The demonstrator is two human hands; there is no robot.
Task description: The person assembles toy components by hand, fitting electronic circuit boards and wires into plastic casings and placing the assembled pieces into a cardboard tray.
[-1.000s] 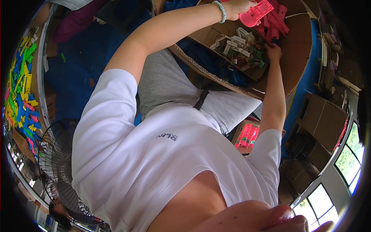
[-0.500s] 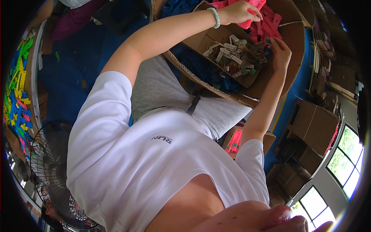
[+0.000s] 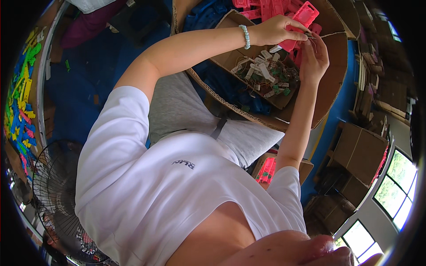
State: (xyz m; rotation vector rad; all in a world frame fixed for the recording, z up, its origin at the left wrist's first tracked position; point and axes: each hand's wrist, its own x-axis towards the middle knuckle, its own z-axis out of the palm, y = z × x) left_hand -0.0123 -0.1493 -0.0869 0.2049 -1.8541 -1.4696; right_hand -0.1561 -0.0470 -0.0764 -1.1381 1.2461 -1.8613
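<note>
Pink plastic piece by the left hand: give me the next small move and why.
Perhaps bring the small part to the pink plastic piece: the left hand appears to hold that piece, and the right hand seems to pinch the part close by.

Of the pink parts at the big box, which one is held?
The pink part jutting past the left hand; the others lie piled in the box.

Blue floor (image 3: pixel 91 88) lay left of the fingers (image 3: pixel 296 35) and showed again to their right, with boxes (image 3: pixel 360 146) stacked beyond it. Far left of the fingers ran a table (image 3: pixel 41 93), a black fan (image 3: pixel 60 195) lower down; well below and right of them, daylight filled paned windows (image 3: pixel 394 188) in a grey wall (image 3: pixel 380 215).
</note>
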